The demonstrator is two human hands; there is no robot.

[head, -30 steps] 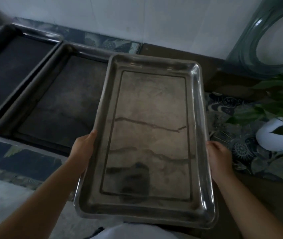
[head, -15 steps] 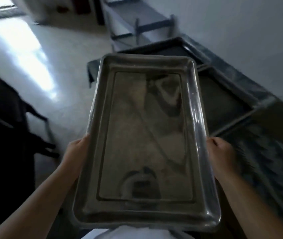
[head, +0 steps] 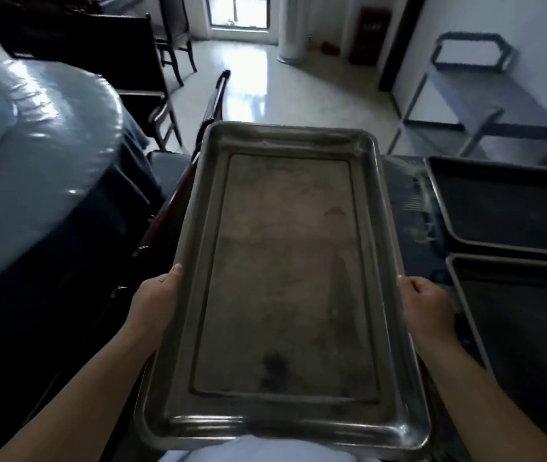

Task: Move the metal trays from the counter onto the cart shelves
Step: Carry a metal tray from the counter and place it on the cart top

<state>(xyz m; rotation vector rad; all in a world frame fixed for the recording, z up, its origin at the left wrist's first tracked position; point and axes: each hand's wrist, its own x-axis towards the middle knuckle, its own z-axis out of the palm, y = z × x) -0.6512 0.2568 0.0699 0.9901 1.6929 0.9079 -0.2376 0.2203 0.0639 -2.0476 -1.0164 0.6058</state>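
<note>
A long shiny metal tray (head: 285, 278) fills the middle of the view, held level in front of my body. My left hand (head: 153, 300) grips its left rim and my right hand (head: 427, 305) grips its right rim, both about halfway along. Two more dark trays, the farther tray (head: 512, 208) and the nearer tray (head: 525, 321), lie side by side on the counter (head: 408, 208) at the right. A grey metal cart (head: 475, 95) with open shelves stands against the wall at the upper right.
A round table with a blue cloth (head: 32, 155) takes up the left side. Dark wooden chairs (head: 165, 95) stand beside it and one chair back (head: 212, 105) is just beyond the tray. Pale shiny floor (head: 282, 91) lies ahead toward a bright doorway.
The view has swung left from the counter and wall to the room, with the tray carried along in both hands. The counter trays now sit at the right and the cart shows ahead.
</note>
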